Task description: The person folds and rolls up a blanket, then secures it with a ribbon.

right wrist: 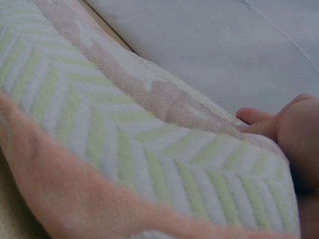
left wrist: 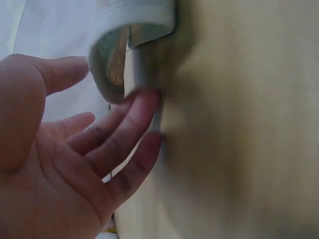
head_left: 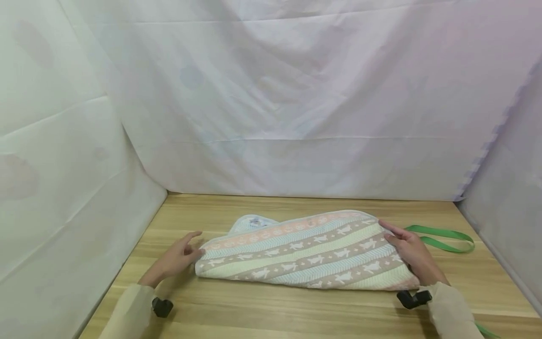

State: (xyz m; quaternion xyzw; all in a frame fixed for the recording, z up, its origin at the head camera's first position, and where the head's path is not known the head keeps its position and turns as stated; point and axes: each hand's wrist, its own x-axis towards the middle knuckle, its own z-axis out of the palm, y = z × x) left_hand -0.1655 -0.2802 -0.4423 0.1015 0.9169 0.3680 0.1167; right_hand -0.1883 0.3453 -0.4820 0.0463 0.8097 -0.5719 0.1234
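A folded, quilted-looking cloth (head_left: 305, 254) lies across the wooden table, with pastel diagonal stripes and white animal figures. Behind its far edge shows a rounded pale corner (head_left: 254, 222) with a small blue print. At the cloth's left end is my left hand (head_left: 179, 256), fingers spread and loosely bent. In the left wrist view, that thumb (left wrist: 70, 74) meets the curled edge of the cloth, and the fingertips come right up to its underside. My right hand (head_left: 412, 252) grips the right edge, thumb on top; its lower fingers are hidden behind the cloth.
A green ribbon loop (head_left: 444, 235) lies on the table (head_left: 271, 313) beyond my right hand. Another bit of green ribbon (head_left: 487, 331) shows by the right sleeve. White sheets (head_left: 296, 108) hang behind and on both sides of the table.
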